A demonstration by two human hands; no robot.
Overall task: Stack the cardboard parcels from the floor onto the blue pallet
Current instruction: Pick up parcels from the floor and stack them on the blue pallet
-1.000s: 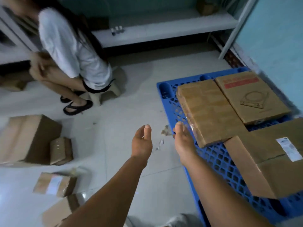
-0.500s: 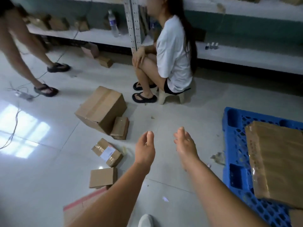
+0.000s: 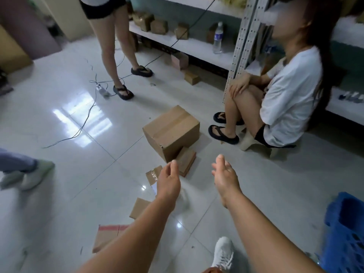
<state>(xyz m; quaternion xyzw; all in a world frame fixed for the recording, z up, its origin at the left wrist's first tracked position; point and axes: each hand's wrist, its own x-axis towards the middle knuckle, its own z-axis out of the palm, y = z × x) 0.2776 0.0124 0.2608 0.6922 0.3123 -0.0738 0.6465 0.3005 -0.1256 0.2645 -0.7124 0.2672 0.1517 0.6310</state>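
Several cardboard parcels lie on the white tiled floor ahead of me. A large brown box (image 3: 171, 131) stands tilted in the middle. A small flat parcel (image 3: 186, 160) leans against its near side. My left hand (image 3: 169, 183) hovers over a taped parcel (image 3: 152, 176), fingers relaxed and holding nothing. My right hand (image 3: 225, 179) is beside it, also relaxed and empty. Another small parcel (image 3: 138, 207) and a flat box with a red stripe (image 3: 107, 235) lie nearer to me. Only a corner of the blue pallet (image 3: 344, 231) shows at the right edge.
A person in a white shirt (image 3: 289, 91) sits on a low stool right of the large box. Another person's legs (image 3: 116, 56) stand at the back, near a cable and power strip (image 3: 101, 89). A foot (image 3: 29, 174) steps in at left. Shelving runs along the far wall.
The view has swung left, away from the pallet and toward the parcels on the floor. Both hands stay empty and now reach over the small parcels.
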